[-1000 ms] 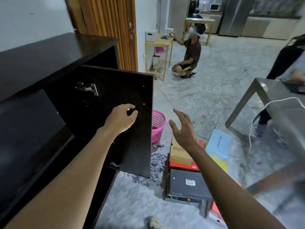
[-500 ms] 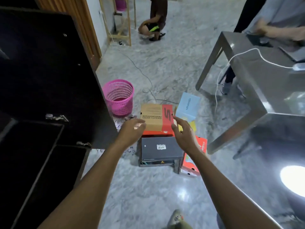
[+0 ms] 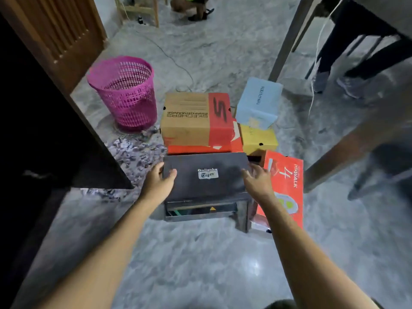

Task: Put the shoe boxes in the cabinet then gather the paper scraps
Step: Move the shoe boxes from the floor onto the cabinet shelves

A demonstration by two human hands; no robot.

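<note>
left hand point(image 3: 159, 181): I grip the left edge of the black box point(image 3: 205, 175), with my thumb on its lid.
right hand point(image 3: 256, 181): my fingers are spread and straight at the right edge of the lid; I cannot tell if they touch it.
black box: it lies on the floor point(image 3: 200, 259), on top of another dark box point(image 3: 200, 210).
red box point(image 3: 287, 181): it leans just beside my right hand.
paper scraps point(image 3: 136, 150): a heap on the floor, between the open cabinet door point(image 3: 55, 130) and the boxes.
brown box point(image 3: 196, 119): behind the black box, on an orange box point(image 3: 200, 149).
yellow box point(image 3: 258, 139): to the right of the brown box, with a tilted blue box point(image 3: 258, 101) on it.
pink basket point(image 3: 124, 92): upright, behind the scraps.
</note>
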